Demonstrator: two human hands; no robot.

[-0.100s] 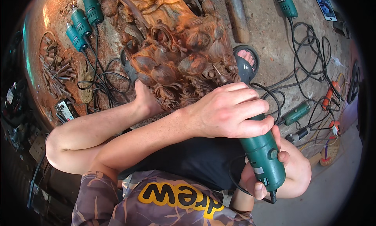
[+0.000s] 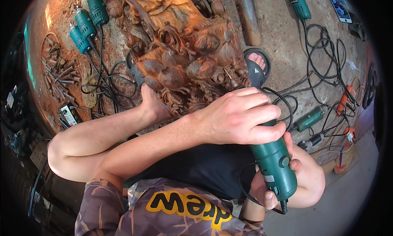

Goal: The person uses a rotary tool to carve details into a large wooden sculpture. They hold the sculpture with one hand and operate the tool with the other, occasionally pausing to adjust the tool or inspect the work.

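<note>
Green tool (image 2: 276, 166): slanting above the right thigh, its thin bit (image 2: 227, 73) aimed at the wood; whether the tip touches, I cannot tell.
Left hand (image 2: 244, 118): fingers closed over the tool's front end, back of the hand up.
Right hand (image 2: 259, 186): wrapped round the rear end from below, thumb and fingertips showing.
Wood carving (image 2: 174, 74): brown, knobbly, between the feet.
Spare tools (image 2: 85, 23): three green ones with cords, left of the carving.
Phone (image 2: 339, 6): top right.
</note>
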